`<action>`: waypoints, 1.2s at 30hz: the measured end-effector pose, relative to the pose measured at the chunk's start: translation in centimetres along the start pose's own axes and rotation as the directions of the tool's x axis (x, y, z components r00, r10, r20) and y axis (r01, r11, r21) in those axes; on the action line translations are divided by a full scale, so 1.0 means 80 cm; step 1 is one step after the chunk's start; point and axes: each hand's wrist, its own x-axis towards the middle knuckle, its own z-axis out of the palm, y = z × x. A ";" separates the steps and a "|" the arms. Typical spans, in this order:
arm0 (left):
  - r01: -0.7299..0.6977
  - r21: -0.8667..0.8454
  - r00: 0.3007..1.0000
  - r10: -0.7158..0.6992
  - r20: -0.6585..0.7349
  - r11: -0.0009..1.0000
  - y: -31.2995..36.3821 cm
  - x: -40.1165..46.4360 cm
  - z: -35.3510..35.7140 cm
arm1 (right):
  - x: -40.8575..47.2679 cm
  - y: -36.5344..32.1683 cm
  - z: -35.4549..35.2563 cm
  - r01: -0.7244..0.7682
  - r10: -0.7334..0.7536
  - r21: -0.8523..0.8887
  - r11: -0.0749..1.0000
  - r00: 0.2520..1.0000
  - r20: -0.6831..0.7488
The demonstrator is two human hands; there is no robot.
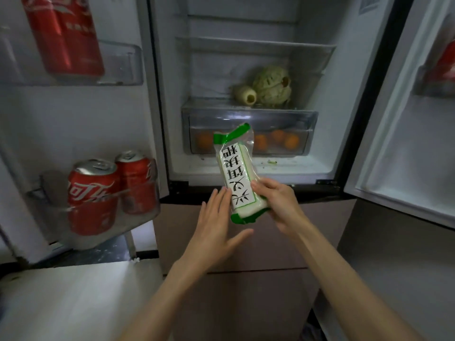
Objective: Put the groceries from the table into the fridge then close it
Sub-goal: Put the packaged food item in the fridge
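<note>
Above the drawer point(248, 119) holding oranges point(291, 141) sits a melon point(270, 86); cans point(93, 195) stand in the door left of it.

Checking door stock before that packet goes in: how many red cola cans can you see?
4: two in the left door's lower bin, one can in its upper bin, one partly cropped in the right door. More may be hidden.

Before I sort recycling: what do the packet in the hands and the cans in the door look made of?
Packet: thin glossy plastic film, apparently; it glints and shows white contents through clear parts. Red cans: metal, likely aluminium, with bare silver pull-tab tops and printed glossy sides.
</note>
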 end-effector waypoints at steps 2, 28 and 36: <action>0.018 -0.020 0.996 -0.020 -0.087 1.000 0.006 0.047 0.005 | 0.044 -0.020 -0.007 0.003 -0.004 0.032 0.999 1.000 0.027; 0.207 0.007 0.938 -0.197 -0.285 0.978 -0.136 0.467 -0.074 | 0.438 -0.141 0.088 0.115 -0.101 -0.063 0.991 0.976 0.194; 0.266 0.191 0.953 -0.227 -0.201 0.945 -0.160 0.508 -0.081 | 0.493 -0.129 0.108 0.208 -0.172 -0.322 0.924 0.976 0.137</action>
